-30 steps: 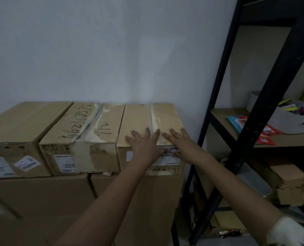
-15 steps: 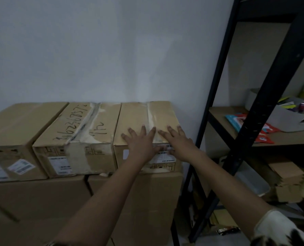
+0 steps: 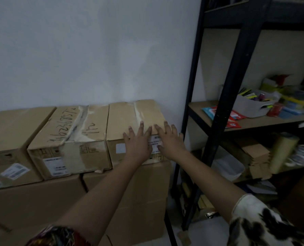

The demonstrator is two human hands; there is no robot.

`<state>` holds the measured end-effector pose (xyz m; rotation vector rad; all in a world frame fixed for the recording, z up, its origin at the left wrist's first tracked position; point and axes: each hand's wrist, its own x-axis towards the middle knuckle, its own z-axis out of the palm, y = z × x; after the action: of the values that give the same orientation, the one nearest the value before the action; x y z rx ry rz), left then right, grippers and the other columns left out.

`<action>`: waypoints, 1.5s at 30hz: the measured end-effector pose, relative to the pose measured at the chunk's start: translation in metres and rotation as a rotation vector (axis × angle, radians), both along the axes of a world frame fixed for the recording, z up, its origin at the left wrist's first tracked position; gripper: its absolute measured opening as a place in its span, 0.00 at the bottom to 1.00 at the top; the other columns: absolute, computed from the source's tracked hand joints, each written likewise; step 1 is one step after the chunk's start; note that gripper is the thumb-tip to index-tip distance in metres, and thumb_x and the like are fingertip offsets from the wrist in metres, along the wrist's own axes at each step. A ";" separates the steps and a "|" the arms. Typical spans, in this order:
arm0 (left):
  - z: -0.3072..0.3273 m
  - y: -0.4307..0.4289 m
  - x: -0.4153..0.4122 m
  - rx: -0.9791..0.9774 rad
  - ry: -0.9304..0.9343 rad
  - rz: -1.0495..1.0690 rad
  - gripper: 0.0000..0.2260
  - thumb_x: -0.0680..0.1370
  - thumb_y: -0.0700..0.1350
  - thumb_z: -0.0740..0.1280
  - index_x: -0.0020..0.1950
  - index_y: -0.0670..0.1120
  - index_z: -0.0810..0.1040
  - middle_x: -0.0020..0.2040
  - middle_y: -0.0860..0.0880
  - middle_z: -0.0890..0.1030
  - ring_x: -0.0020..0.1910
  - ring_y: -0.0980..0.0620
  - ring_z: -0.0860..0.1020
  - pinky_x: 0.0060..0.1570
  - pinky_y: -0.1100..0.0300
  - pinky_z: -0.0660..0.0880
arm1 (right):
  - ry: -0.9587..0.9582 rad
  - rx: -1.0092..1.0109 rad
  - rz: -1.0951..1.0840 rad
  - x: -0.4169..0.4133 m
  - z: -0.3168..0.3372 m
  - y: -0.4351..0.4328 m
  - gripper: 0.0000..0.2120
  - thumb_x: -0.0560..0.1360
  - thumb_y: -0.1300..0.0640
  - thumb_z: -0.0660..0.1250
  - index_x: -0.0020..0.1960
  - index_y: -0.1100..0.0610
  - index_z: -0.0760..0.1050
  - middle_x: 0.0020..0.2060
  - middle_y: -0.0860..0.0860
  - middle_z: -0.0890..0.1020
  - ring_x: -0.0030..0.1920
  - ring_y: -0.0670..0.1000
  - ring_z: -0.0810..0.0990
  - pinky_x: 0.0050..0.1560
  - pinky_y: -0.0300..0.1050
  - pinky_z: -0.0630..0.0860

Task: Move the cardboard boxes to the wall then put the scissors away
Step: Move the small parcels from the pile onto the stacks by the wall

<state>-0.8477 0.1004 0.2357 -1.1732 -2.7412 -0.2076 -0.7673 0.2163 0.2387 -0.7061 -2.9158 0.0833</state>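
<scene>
The rightmost cardboard box (image 3: 131, 118) is pressed at its front edge by left hand (image 3: 138, 142) and right hand (image 3: 169, 139), fingers (image 3: 141, 126) spread straight.

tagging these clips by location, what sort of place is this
Likely a storeroom: labelled cardboard boxes stacked against a bare wall, beside a black metal rack holding a bin of supplies and flattened cardboard.

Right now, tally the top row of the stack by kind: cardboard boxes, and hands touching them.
Cardboard boxes, top row: 3 (left box, middle box, right box)
Hands, both flat on the right box: 2 (left hand, right hand)
Total: 5
</scene>
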 end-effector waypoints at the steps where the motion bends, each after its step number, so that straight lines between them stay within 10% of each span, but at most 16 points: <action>1: 0.000 -0.003 0.005 -0.004 0.005 -0.027 0.32 0.80 0.54 0.60 0.79 0.55 0.45 0.80 0.49 0.41 0.76 0.32 0.46 0.72 0.35 0.49 | 0.010 -0.005 -0.026 0.009 0.001 -0.002 0.38 0.80 0.49 0.62 0.79 0.44 0.40 0.79 0.53 0.41 0.78 0.61 0.43 0.72 0.65 0.54; 21: -0.066 -0.010 0.227 -0.099 -0.088 -0.649 0.33 0.80 0.51 0.61 0.79 0.54 0.47 0.80 0.49 0.43 0.77 0.37 0.46 0.73 0.39 0.50 | -0.002 -0.215 -0.545 0.274 -0.070 -0.064 0.40 0.78 0.50 0.66 0.79 0.43 0.42 0.79 0.55 0.41 0.77 0.63 0.46 0.70 0.67 0.56; 45: -0.157 -0.108 0.401 -0.298 -0.269 -0.840 0.32 0.80 0.54 0.61 0.80 0.55 0.47 0.80 0.49 0.41 0.77 0.39 0.45 0.73 0.42 0.46 | -0.032 -0.358 -0.797 0.469 -0.163 -0.202 0.40 0.78 0.47 0.65 0.80 0.45 0.42 0.79 0.57 0.40 0.76 0.63 0.50 0.70 0.64 0.57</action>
<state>-0.4462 -0.0076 0.0784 -2.4860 -2.3361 -0.0415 -0.2979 0.0148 0.0752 -1.8607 -2.4336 0.5044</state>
